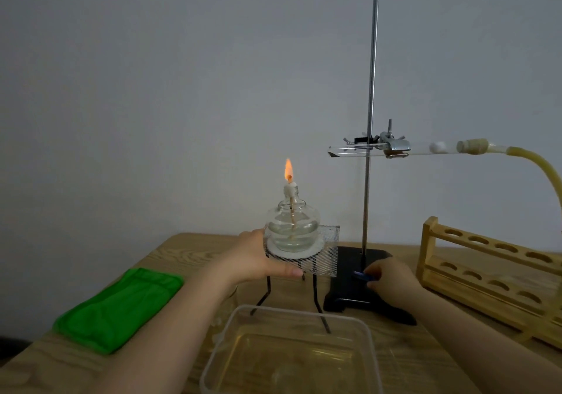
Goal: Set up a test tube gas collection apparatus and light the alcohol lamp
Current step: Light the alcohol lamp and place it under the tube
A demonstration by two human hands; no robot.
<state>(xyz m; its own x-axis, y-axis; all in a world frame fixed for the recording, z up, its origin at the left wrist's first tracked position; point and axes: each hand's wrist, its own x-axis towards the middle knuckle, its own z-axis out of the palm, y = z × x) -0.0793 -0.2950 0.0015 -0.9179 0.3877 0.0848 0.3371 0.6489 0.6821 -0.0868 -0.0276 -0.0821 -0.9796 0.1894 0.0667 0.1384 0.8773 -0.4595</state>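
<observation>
I can read no text, label, brand, number or sign anywhere in front of me.
</observation>
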